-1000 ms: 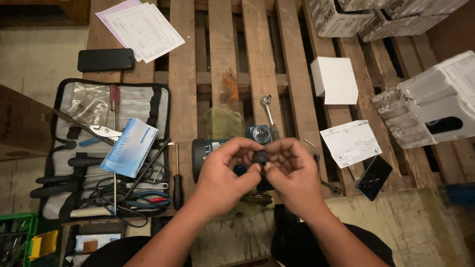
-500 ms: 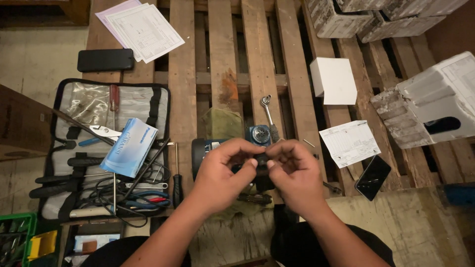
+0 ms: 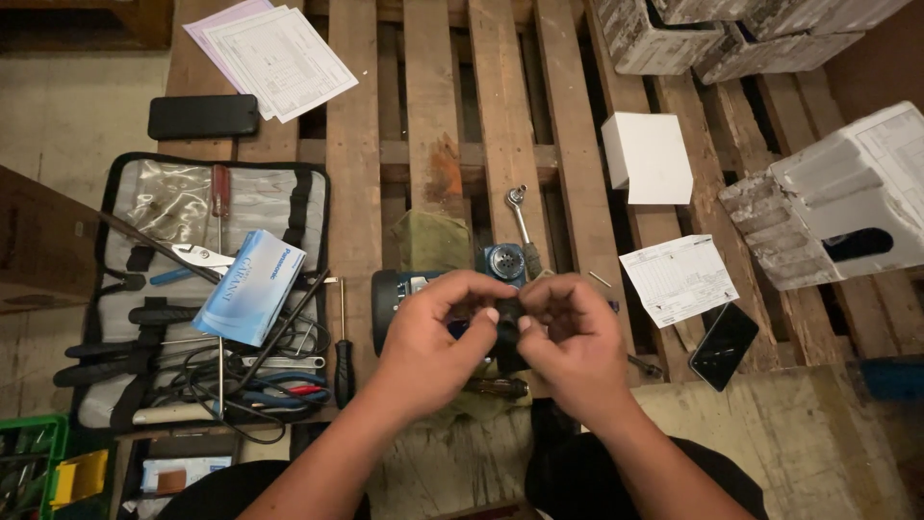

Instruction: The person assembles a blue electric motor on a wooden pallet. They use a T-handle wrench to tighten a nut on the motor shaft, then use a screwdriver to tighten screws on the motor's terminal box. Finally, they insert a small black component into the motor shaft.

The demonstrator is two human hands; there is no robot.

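Both hands have shifted only slightly against the earlier views: the fingers have drawn closer together over the small black part (image 3: 507, 332), and everything on the pallet lies as it did.

Wooden pallet (image 3: 433, 106) fills most of the view, with grey moulded cartons (image 3: 847, 207) stacked at its right edge. On the left lies an open tool roll (image 3: 168, 289) with pliers, screwdrivers and cables, and a blue box (image 3: 248, 286) resting across it. Smaller things follow: a white box (image 3: 650, 157), printed sheets (image 3: 279, 58), a paper slip (image 3: 679, 277), a dark phone (image 3: 204, 116) by the sheets, another phone (image 3: 724, 345) near the slip, a ratchet (image 3: 521, 220), and a dark blue device (image 3: 404, 294) lying just beyond the hands.

Left hand (image 3: 423, 342) and right hand (image 3: 577, 347) are both closed in a pinch on the small black part, held between thumbs and fingertips above the pallet's near edge, in front of the blue device. It looks light and rigid, probably plastic or rubber, small enough to slip free and drop between the slats; a firm pinch on its opposite sides suits it best.

Most of the part is covered by the fingers, so its shape and any openings cannot be made out. The blue device is half hidden behind the hands, and the cartons are cut off by the frame
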